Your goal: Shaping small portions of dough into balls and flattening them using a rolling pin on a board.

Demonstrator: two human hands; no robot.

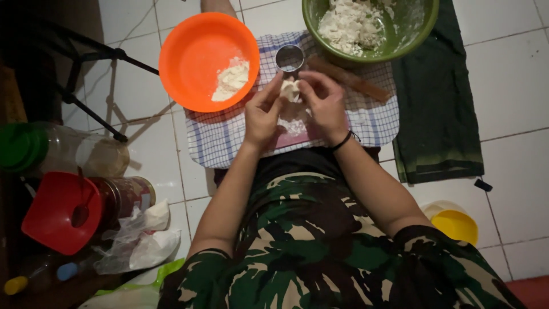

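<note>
On the white tiled floor (503, 86) I see a checked cloth (229, 137); my left hand (262, 117) and right hand (326, 103) together pinch a small dough piece (290, 90) beside the orange bowl (194, 57).

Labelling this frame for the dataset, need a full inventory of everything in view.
dough piece: 1, white, between both hands' fingertips
orange bowl: 1, orange, upper left of cloth, flour inside
green bowl: 1, green, top right, crumbly dough inside
metal ring cutter: 1, silver, between the bowls
rolling pin: 1, brown, on cloth below green bowl
checked cloth: 1, white and blue, on floor
dark cloth: 1, dark green, right
yellow lid: 1, lower right
jars: 2, clear, red and green lids, left
plastic bags: white, lower left
left hand: pinching dough
right hand: pinching dough
</note>
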